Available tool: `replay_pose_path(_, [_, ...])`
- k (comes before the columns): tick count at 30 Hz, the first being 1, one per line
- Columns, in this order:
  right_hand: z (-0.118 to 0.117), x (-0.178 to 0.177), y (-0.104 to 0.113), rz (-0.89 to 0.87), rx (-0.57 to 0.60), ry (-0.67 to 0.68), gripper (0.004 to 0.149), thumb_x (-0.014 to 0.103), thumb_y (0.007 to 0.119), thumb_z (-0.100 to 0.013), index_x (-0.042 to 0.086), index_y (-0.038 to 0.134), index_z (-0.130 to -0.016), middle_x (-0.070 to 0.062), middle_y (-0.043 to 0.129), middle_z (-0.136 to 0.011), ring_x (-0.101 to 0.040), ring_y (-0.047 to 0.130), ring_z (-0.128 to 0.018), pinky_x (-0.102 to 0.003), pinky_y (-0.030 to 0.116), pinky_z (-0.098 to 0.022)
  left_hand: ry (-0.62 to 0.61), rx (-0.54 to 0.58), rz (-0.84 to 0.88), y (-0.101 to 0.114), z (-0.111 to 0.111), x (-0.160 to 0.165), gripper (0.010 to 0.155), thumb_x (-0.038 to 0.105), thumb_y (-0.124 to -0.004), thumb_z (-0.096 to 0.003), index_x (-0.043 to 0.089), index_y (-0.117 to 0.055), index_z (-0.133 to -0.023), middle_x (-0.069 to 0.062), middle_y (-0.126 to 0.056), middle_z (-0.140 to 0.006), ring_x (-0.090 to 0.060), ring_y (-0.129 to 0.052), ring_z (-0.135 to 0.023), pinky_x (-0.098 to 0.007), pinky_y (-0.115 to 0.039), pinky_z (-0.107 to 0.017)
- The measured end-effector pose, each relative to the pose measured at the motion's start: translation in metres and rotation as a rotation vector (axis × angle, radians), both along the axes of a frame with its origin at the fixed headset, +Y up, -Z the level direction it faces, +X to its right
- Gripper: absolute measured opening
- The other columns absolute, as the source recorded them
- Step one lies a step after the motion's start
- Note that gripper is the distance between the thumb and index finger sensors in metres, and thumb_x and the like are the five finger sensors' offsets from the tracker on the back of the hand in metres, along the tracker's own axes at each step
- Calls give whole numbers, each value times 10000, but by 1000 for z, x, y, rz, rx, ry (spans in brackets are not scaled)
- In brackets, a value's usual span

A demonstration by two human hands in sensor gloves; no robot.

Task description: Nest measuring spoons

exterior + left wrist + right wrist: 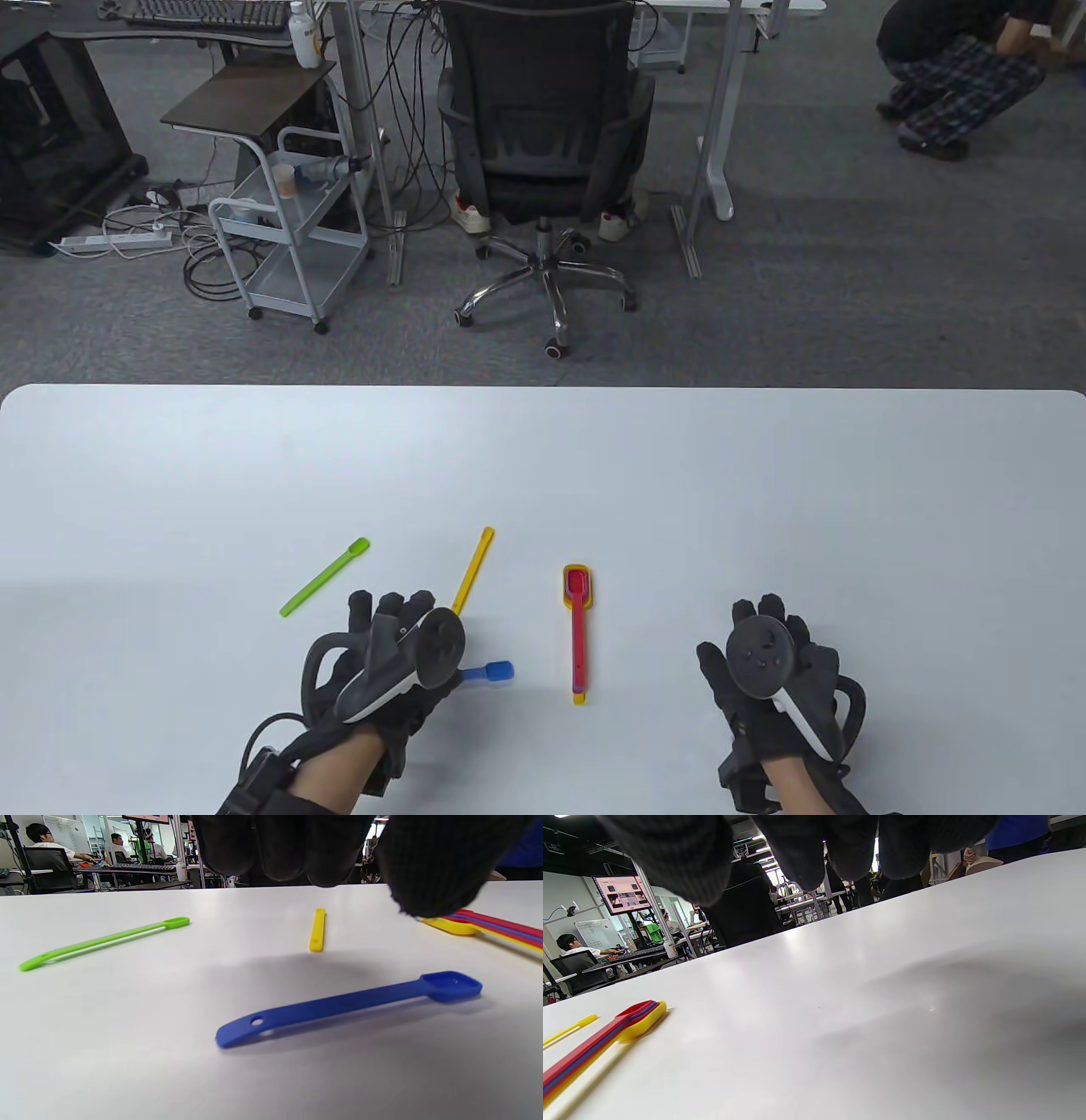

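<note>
Stood on a white table [170, 475], rounded far corners in view, wide bare surface toward the far edge and between the hands. Hovered over the near part, palm down: left hand [386, 658], fingers [275, 849] hanging loosely apart above the blue spoon [348, 1003], touching nothing. Sat well to the right: right hand [776, 671], fingers [801, 853] likewise spread, holding nothing. Lay midway between the hands: nested stack [578, 632] of red, blue and yellow layers, bowls at the far end. Lay flat, apart from one another: green spoon [324, 577] to the left, yellow spoon [473, 570] beyond the left hand, blue spoon bowl-up, hole in handle.
</note>
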State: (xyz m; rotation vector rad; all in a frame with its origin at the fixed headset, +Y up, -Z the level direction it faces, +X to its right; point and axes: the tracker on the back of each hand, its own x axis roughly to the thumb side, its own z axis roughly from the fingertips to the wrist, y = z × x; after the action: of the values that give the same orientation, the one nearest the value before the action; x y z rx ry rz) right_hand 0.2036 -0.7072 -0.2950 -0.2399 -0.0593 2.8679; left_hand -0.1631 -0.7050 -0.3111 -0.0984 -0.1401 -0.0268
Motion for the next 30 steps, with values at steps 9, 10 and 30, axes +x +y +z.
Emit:
replay_pose_path(9, [0,-1,1,4,2,4,710,503,737,-509,92,657,-1083,-289,556,-1203,-614,615,-997,-694,551,-679,-34,-38,-107,-24,1,-4,622,515,-972,-359,302,-866,-934,15,-739,-1161,-390,-787,-1114,-659,-447,-826])
replay_pose_path(10, [0,-1,1,4,2,5,713,503,737,-508,92,655,-1085,-288,555,-1203,-611,615,-999,-695,551,-679,-34,-37,-113,-25,1,-4,618,511,-973,-361,299,-868,-932,17,-740,-1160,-390,-788,-1113,-659,-449,-825])
replay_pose_path(30, [0,-1,1,4,-5,6,705,501,735,-510,87,667,-1077,-291,558,-1201,-613,616,-997,-695,552,-678,-32,-38,-170,-37,0,-7,519,472,-968,-376,310,-910,-866,23,-729,-1165,-364,-814,-1102,-652,-453,-826])
